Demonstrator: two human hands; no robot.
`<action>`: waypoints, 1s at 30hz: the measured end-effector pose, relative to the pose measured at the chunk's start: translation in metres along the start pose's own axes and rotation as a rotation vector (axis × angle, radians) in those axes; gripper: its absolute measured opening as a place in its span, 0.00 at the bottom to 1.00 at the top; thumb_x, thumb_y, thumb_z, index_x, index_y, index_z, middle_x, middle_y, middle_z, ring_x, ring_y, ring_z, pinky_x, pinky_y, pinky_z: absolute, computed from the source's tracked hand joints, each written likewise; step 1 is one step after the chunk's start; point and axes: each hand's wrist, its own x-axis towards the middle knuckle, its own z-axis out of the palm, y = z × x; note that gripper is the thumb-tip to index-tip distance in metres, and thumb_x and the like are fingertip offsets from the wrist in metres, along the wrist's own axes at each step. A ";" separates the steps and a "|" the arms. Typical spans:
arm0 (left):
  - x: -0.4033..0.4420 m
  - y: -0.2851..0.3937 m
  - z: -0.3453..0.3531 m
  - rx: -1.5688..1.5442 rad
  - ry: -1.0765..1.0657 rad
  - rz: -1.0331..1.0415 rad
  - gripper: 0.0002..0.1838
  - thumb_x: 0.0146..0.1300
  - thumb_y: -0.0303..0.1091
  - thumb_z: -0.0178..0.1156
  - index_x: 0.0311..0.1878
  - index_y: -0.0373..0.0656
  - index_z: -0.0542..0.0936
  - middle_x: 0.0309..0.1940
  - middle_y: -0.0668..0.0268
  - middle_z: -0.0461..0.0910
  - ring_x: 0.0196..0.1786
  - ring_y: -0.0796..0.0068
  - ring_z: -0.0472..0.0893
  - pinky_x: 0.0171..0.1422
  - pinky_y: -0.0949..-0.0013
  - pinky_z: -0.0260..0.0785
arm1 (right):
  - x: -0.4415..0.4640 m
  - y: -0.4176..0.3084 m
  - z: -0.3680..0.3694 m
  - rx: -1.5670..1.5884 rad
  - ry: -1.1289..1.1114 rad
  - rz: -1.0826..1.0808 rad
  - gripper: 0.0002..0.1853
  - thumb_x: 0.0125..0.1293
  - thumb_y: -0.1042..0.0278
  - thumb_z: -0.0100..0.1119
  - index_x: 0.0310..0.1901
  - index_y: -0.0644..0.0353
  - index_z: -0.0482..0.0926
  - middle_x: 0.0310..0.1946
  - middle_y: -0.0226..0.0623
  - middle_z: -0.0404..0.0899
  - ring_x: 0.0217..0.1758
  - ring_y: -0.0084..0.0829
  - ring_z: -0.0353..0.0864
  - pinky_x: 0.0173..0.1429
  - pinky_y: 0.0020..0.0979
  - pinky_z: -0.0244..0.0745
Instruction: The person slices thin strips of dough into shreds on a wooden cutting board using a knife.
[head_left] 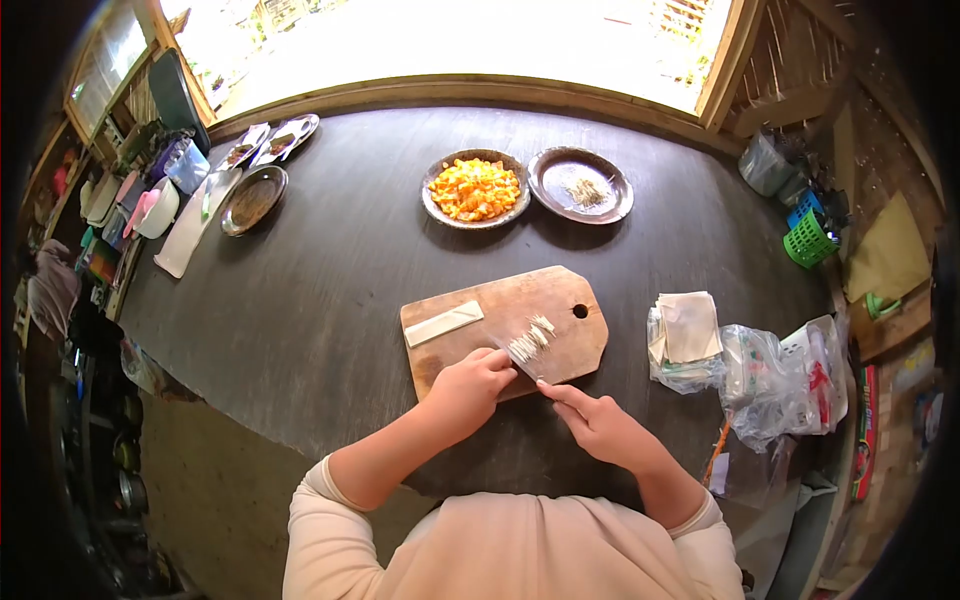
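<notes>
A wooden cutting board (560, 357) with a dark hole lies on the dark table. My right hand (590, 420) is closed around the handle of a knife (526, 368), whose blade rests at the board's middle. Just left of the blade, my left hand (480, 380) presses down with its fingers together; what lies under them is hidden. Small pale cut strips (533, 338) are heaped beyond the blade. At the board's upper left lies a flat whitish folded strip (444, 324), untouched.
Beyond the board stand a plate of orange pieces (475, 190) and a plate (600, 207) with some thin strips. Pale sheets (690, 328) and plastic bags (780, 385) are at the right. A dark plate (254, 200) and green basket (810, 240) stand near the edges.
</notes>
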 end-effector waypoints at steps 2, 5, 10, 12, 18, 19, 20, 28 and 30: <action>0.000 -0.001 -0.001 -0.003 -0.004 -0.003 0.17 0.51 0.23 0.64 0.46 0.44 0.83 0.50 0.68 0.79 0.59 0.63 0.77 0.56 0.64 0.76 | -0.002 -0.003 -0.005 0.007 -0.017 0.017 0.19 0.75 0.69 0.51 0.66 0.48 0.73 0.29 0.50 0.81 0.24 0.41 0.79 0.37 0.34 0.75; 0.000 -0.001 0.000 -0.020 0.003 -0.007 0.17 0.51 0.23 0.63 0.46 0.44 0.83 0.50 0.68 0.79 0.59 0.63 0.77 0.56 0.63 0.77 | -0.002 -0.001 -0.008 0.009 -0.050 0.067 0.19 0.75 0.67 0.51 0.66 0.47 0.72 0.31 0.53 0.82 0.28 0.50 0.83 0.39 0.37 0.77; 0.002 0.004 -0.004 -0.029 0.005 -0.008 0.16 0.52 0.22 0.62 0.45 0.44 0.84 0.49 0.68 0.80 0.57 0.63 0.78 0.55 0.63 0.77 | 0.000 0.010 0.004 -0.016 0.006 -0.049 0.20 0.75 0.68 0.50 0.67 0.47 0.71 0.32 0.52 0.82 0.32 0.51 0.83 0.41 0.38 0.78; 0.002 0.003 -0.004 -0.054 0.051 0.000 0.15 0.52 0.22 0.62 0.45 0.43 0.84 0.47 0.67 0.80 0.57 0.63 0.78 0.55 0.63 0.77 | 0.001 0.000 0.004 -0.120 -0.024 0.054 0.21 0.75 0.68 0.50 0.67 0.47 0.71 0.33 0.53 0.82 0.34 0.53 0.83 0.42 0.40 0.78; 0.003 0.003 -0.004 -0.054 -0.003 -0.050 0.15 0.52 0.22 0.61 0.44 0.43 0.84 0.46 0.67 0.80 0.57 0.62 0.78 0.54 0.63 0.77 | -0.001 0.002 -0.009 0.035 -0.066 0.043 0.20 0.74 0.70 0.51 0.66 0.49 0.72 0.32 0.49 0.82 0.29 0.45 0.82 0.41 0.34 0.77; 0.002 0.003 -0.004 -0.054 -0.005 -0.055 0.15 0.52 0.22 0.61 0.44 0.43 0.84 0.46 0.67 0.80 0.57 0.62 0.78 0.54 0.63 0.77 | -0.002 0.002 -0.007 0.038 -0.071 0.043 0.20 0.74 0.70 0.51 0.66 0.49 0.72 0.32 0.49 0.82 0.29 0.45 0.82 0.41 0.34 0.77; 0.003 0.003 -0.003 -0.061 0.010 -0.048 0.15 0.52 0.22 0.61 0.44 0.43 0.84 0.46 0.67 0.79 0.57 0.62 0.78 0.55 0.63 0.77 | -0.002 0.004 -0.005 0.020 -0.046 0.024 0.20 0.74 0.70 0.51 0.66 0.49 0.72 0.32 0.49 0.82 0.29 0.44 0.82 0.41 0.34 0.77; 0.002 0.004 -0.001 -0.068 0.048 -0.044 0.15 0.52 0.21 0.61 0.44 0.42 0.83 0.47 0.66 0.79 0.57 0.61 0.78 0.58 0.63 0.75 | 0.002 0.003 -0.002 -0.024 -0.032 0.019 0.20 0.74 0.71 0.51 0.66 0.50 0.73 0.33 0.49 0.83 0.30 0.46 0.83 0.41 0.35 0.77; 0.001 0.003 0.000 -0.070 0.018 -0.048 0.15 0.52 0.21 0.61 0.44 0.42 0.83 0.47 0.66 0.79 0.57 0.61 0.78 0.58 0.62 0.75 | -0.001 0.003 -0.004 0.043 -0.028 -0.009 0.20 0.74 0.71 0.51 0.65 0.50 0.73 0.34 0.50 0.83 0.33 0.49 0.84 0.41 0.36 0.77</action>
